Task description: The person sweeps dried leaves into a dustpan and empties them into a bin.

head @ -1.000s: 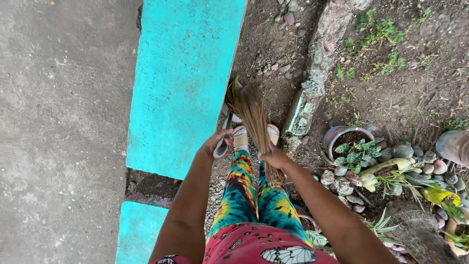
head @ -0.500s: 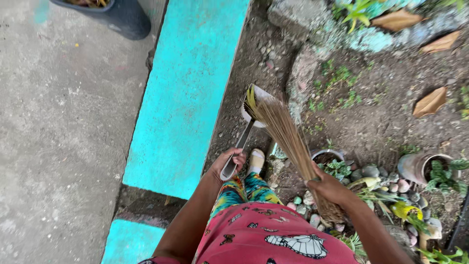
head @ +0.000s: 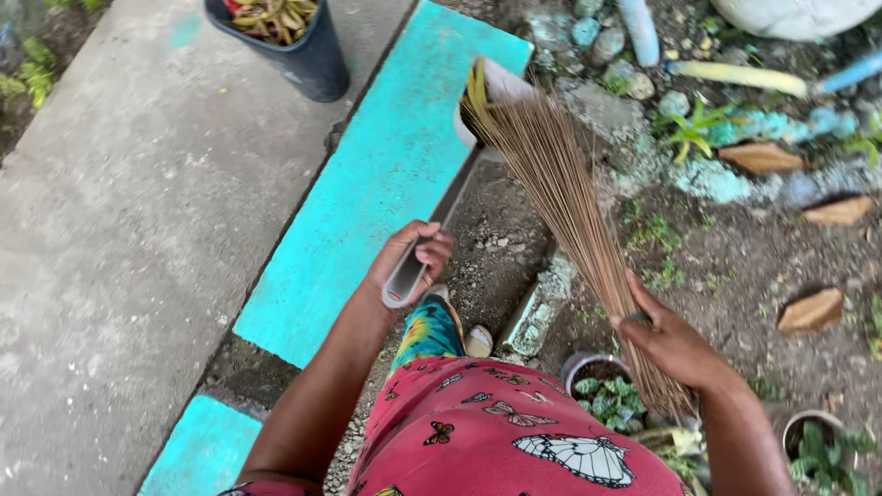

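Left grip (head: pixel 410 262) wraps dustpan handle (head: pixel 432 234); right grip (head: pixel 669 342) clasps stick broom (head: pixel 570 211), pan part-hidden.

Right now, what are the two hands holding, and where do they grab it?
The left hand grips the dustpan at the end of its long handle. The right hand grips the stick broom near its bound end.

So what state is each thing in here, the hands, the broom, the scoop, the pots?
Left hand: closed around the dustpan handle.
Right hand: gripping the stick broom.
Stick broom: tilted, tips inside the dustpan.
Dustpan: lifted, holding yellow leaves.
Black bucket: upright, filled with leaves.
Small pot: upright, planted.
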